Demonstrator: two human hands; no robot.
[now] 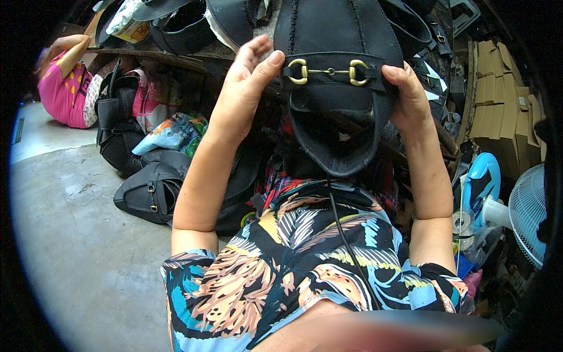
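A black loafer upper (331,44) with a brass-coloured horsebit on its strap is raised in front of me, its opening toward me. My right hand (408,94) grips its right edge, thumb on the front and fingers hidden behind. At the left edge is my left hand (249,73), fingers stretched up and apart, the thumb tip at the strap's end. Whether that thumb presses on the upper is hard to tell. More black shoe uppers (179,26) lie behind, on the bench at the far left.
A pile of black uppers (151,190) sits on the grey floor (88,234) at left, below a colourful plastic bag (173,135). Beyond it another person in pink (67,88) bends down. On the right are a fan (528,214) and stacked cardboard (498,100).
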